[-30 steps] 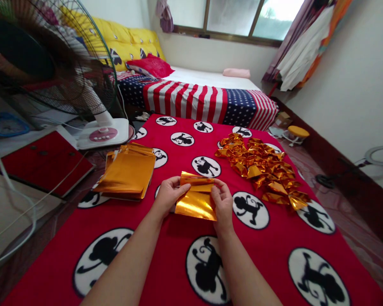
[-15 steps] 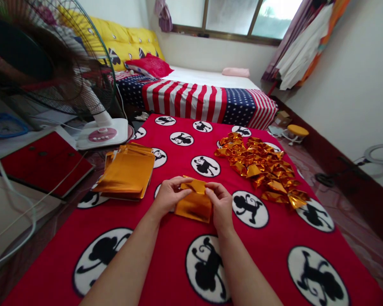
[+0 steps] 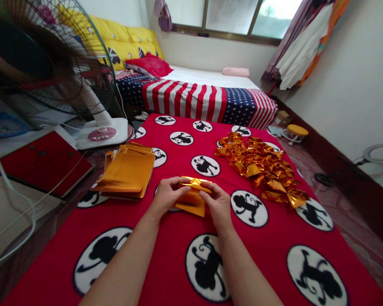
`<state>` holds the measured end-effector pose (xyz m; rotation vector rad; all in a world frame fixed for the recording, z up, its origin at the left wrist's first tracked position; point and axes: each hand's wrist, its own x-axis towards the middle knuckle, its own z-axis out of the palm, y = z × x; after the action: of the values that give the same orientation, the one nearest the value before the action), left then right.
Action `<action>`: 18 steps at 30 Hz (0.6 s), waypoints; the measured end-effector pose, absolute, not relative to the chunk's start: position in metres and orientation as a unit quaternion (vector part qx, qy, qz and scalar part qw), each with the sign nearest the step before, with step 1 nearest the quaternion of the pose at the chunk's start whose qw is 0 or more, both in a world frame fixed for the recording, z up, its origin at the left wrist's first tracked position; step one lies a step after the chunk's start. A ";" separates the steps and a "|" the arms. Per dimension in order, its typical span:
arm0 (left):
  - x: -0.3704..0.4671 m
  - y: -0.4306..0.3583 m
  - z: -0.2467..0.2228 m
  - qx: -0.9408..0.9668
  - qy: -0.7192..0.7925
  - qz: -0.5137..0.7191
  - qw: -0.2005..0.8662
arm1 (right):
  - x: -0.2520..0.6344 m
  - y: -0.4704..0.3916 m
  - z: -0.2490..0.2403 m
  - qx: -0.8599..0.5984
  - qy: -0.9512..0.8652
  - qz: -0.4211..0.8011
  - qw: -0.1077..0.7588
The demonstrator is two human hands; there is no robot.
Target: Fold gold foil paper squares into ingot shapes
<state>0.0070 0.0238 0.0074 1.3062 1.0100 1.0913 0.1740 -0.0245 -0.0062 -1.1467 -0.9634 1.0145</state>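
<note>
Between my two hands is a sheet of gold foil paper (image 3: 191, 203), its far edge rolled or folded over and the rest hanging toward me. My left hand (image 3: 167, 196) pinches the left end of that fold, thumb on the near side. On the right end, my right hand (image 3: 217, 201) grips the fold with thumb and fingers. A stack of flat gold foil sheets (image 3: 124, 170) lies to the left of my hands. Over on the right is a heap of folded gold foil pieces (image 3: 258, 163), shiny and creased.
A red cloth with monkey roundels (image 3: 166, 263) covers the surface under my hands. At the left stands a fan (image 3: 102, 129) beside a dark red panel (image 3: 41, 159). Behind is a bed (image 3: 191, 100); on the right floor are a yellow stool (image 3: 297, 130) and a ring-light stand (image 3: 324, 179).
The far edge of the foil sheet has been folded over further, so less of the sheet shows below. My right hand has shifted slightly left, its fingers now over the fold.
</note>
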 end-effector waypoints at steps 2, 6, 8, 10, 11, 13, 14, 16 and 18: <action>0.007 0.024 0.006 0.552 0.425 0.464 0.547 | 0.174 -0.024 -0.007 -0.506 -0.430 0.433 0.610; 0.008 0.025 0.003 0.559 0.421 0.476 0.533 | 0.173 -0.025 -0.004 -0.509 -0.447 0.422 0.603; 0.008 0.025 0.003 0.565 0.421 0.485 0.518 | 0.173 -0.025 -0.002 -0.507 -0.452 0.416 0.604; 0.009 0.025 0.005 0.570 0.422 0.495 0.502 | 0.173 -0.026 -0.001 -0.507 -0.456 0.410 0.607; 0.009 0.025 0.006 0.574 0.422 0.499 0.493 | 0.173 -0.026 -0.001 -0.507 -0.455 0.406 0.609; 0.009 0.025 0.008 0.587 0.418 0.504 0.476 | 0.173 -0.026 0.000 -0.510 -0.451 0.402 0.613; 0.009 0.025 0.009 0.595 0.414 0.504 0.470 | 0.173 -0.026 -0.001 -0.511 -0.448 0.401 0.615; 0.009 0.025 0.010 0.607 0.404 0.501 0.466 | 0.173 -0.025 -0.002 -0.510 -0.444 0.399 0.619; 0.010 0.023 0.011 0.610 0.402 0.496 0.470 | 0.172 -0.026 -0.002 -0.504 -0.440 0.406 0.622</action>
<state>0.0097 0.0231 0.0106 1.4939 0.9856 1.2151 0.1721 -0.0255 -0.0018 -1.1589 -1.0113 0.9317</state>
